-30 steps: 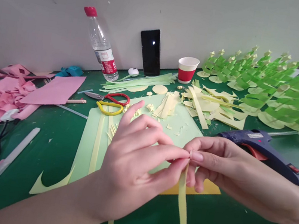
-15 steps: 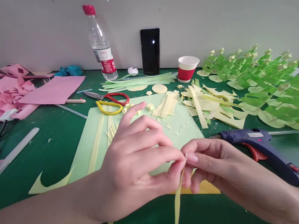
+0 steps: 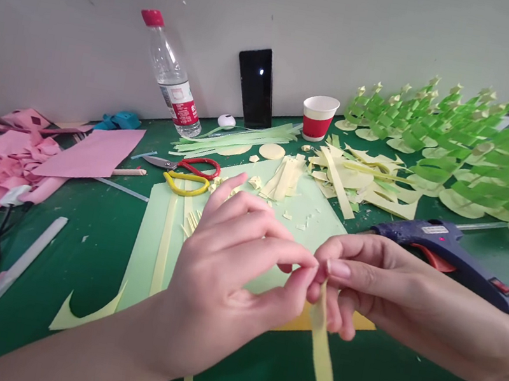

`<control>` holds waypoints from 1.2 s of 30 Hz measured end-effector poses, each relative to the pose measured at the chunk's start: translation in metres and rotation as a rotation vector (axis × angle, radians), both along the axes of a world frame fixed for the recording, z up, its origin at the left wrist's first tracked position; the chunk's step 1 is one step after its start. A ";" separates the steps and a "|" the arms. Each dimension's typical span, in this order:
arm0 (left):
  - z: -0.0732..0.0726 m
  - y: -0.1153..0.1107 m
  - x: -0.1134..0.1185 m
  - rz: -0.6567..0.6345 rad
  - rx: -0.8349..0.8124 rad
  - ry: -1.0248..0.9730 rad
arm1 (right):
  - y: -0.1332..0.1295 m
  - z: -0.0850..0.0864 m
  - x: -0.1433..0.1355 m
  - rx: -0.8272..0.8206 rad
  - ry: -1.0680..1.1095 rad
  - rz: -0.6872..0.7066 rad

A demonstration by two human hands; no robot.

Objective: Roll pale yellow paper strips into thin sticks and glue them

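Note:
A narrow yellow paper strip [image 3: 324, 362] hangs from the fingertips of my right hand [image 3: 366, 279], which pinches its upper end between thumb and fingers. My left hand [image 3: 242, 266] meets it from the left, thumb and index finger pressed together at the strip's top; what lies between these two tips is too small to make out. Its other fingers are raised and bent. Under and behind the hands lies a pale green sheet [image 3: 151, 232] bearing yellow strips [image 3: 163, 240], thin cut pieces and small folded bits. An orange-yellow sheet [image 3: 362, 322] shows below my right hand.
Scissors [image 3: 185, 184] lie behind my left hand, a glue gun [image 3: 448, 247] beside my right. Farther back are a bottle [image 3: 177, 94], a phone [image 3: 255, 87], a cup [image 3: 318, 118], paper scraps [image 3: 358, 175] and green paper plants [image 3: 482, 156]. Pink paper [image 3: 91, 152] is at left.
My right hand has shifted slightly right, away from my left fingertips. The hanging strip has swung right and now shows its flat side. My left hand has barely moved.

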State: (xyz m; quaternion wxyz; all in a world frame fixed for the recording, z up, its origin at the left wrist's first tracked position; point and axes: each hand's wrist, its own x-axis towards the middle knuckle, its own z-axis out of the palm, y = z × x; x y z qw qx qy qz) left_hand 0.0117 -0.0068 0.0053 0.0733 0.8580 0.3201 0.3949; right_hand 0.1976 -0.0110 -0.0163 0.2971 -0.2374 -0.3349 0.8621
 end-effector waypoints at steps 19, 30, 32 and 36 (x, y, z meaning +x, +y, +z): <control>-0.006 -0.001 -0.004 -0.162 -0.062 -0.131 | 0.002 -0.005 -0.001 0.026 0.095 0.047; -0.005 -0.001 -0.001 -0.107 0.088 -0.047 | 0.000 -0.005 -0.004 0.020 0.078 0.029; -0.003 -0.002 -0.001 -0.090 0.106 -0.015 | 0.000 -0.004 -0.004 0.004 0.063 0.025; 0.001 -0.002 -0.002 -0.075 0.172 0.090 | -0.001 -0.002 -0.005 -0.022 0.019 0.011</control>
